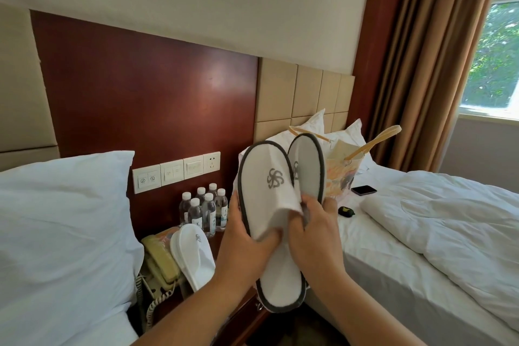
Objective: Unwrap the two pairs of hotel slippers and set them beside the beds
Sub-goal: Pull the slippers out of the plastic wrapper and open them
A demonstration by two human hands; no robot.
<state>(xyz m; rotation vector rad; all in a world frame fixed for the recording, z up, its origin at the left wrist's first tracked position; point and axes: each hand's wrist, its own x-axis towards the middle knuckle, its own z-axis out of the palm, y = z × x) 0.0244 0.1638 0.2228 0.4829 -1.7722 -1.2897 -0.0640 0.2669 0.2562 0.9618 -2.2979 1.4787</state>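
Note:
I hold a pair of white hotel slippers with dark grey trim and a grey swirl logo upright above the gap between two beds. My left hand [247, 236] grips the near slipper [266, 191] from its left side. My right hand [314, 227] pinches the edge of its upper flap, with the second slipper [309, 166] fanned out behind and to the right. Another white pair of slippers [192, 253] leans on the nightstand beside the phone; I cannot tell whether it is wrapped.
Left bed with a pillow [61, 219]; right bed with a rumpled duvet [449, 227]. Several water bottles [205, 205] and a beige telephone [160, 261] crowd the nightstand. A tote bag [345, 168], a phone [363, 190] and a small dark case [345, 210] lie on the right bed.

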